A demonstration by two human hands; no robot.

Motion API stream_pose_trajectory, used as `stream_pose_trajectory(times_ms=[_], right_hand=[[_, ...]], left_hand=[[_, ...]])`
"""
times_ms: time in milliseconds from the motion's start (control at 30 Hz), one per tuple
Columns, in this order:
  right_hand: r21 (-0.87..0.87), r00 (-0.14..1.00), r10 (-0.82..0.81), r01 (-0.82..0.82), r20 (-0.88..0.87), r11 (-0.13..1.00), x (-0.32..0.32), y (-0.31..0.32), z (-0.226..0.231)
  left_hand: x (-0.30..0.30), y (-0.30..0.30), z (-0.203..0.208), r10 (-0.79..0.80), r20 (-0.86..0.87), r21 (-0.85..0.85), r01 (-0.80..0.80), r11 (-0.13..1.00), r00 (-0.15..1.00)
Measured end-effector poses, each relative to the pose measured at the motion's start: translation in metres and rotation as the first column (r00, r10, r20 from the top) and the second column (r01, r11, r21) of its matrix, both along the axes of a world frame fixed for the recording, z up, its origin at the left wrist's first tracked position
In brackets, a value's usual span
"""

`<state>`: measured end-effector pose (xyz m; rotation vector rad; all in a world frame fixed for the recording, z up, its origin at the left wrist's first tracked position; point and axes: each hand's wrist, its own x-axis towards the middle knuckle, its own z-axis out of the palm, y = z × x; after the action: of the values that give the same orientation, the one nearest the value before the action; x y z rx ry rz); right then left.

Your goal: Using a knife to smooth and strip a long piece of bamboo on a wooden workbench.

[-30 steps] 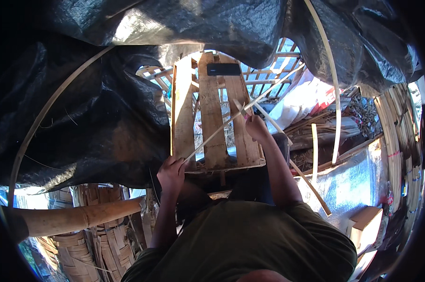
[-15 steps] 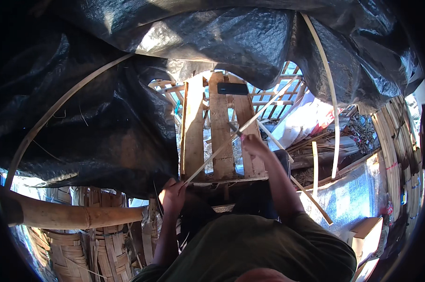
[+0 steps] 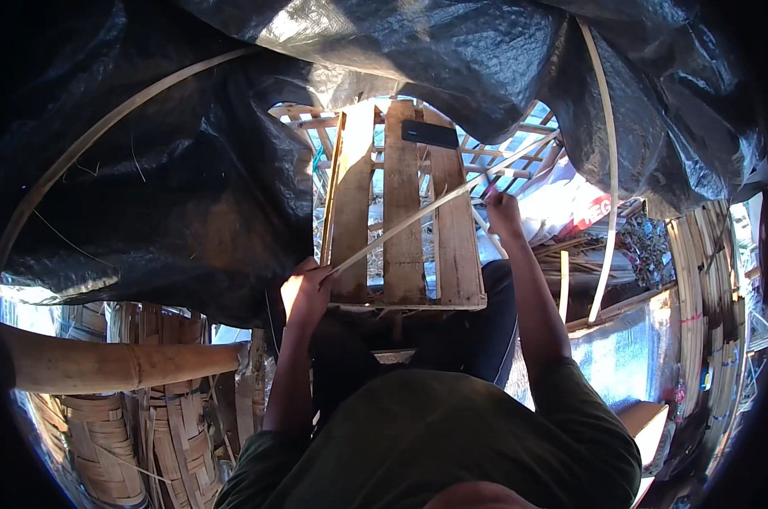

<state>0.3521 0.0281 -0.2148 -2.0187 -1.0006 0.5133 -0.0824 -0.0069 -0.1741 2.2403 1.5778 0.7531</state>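
Note:
A long, pale bamboo strip [image 3: 409,220] slants across the slatted wooden table [image 3: 403,174], its far end up at the right. My left hand [image 3: 306,294] is closed around its near end, at the table's near left corner. My right hand [image 3: 504,215] is a fist just below the strip's far half, beyond the table's right side. It grips a knife [image 3: 489,188] by a pinkish handle; little of the blade can be made out. A dark phone [image 3: 430,134] lies on the far end of the table.
Black plastic sheeting [image 3: 172,204] hangs at the left and overhead, with bent bamboo strips [image 3: 611,161] against it. A thick bamboo pole [image 3: 121,366] juts in at lower left above woven bamboo [image 3: 104,450]. Bundled strips [image 3: 694,280] stand at the right, near a cardboard box [image 3: 643,424].
My right hand with the knife has moved away and to the right along the strip. My left hand keeps its hold on the near end. The view has shifted a little.

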Motion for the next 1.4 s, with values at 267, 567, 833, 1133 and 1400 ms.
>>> stream_pose_trajectory(times_ms=[267, 567, 833, 1133, 1400], right_hand=[[0.355, 0.905, 0.329, -0.224, -0.269, 0.908, -0.044, 0.024, 0.192], [-0.086, 0.987, 0.019, -0.033, -0.158, 0.996, -0.009, 0.043, 0.040], [-0.374, 0.983, 0.182, -0.163, 0.016, 0.913, -0.024, 0.064, -0.035], [-0.446, 0.907, 0.127, -0.315, -0.401, 0.838, -0.009, 0.055, 0.022], [-0.320, 0.958, 0.152, -0.227, -0.244, 0.920, -0.026, 0.055, 0.006]], left_hand=[[0.015, 0.019, -0.012, -0.066, 0.060, 0.053, 0.063, 0.997, 0.996], [0.024, 0.025, -0.035, -0.049, 0.020, 0.163, 0.045, 0.986, 0.999], [0.030, 0.026, -0.044, 0.000, 0.041, 0.296, -0.012, 0.955, 0.999], [0.033, 0.027, -0.042, -0.028, -0.001, 0.264, 0.027, 0.964, 1.000], [0.031, 0.024, -0.033, -0.015, -0.044, 0.218, 0.024, 0.976, 0.999]])
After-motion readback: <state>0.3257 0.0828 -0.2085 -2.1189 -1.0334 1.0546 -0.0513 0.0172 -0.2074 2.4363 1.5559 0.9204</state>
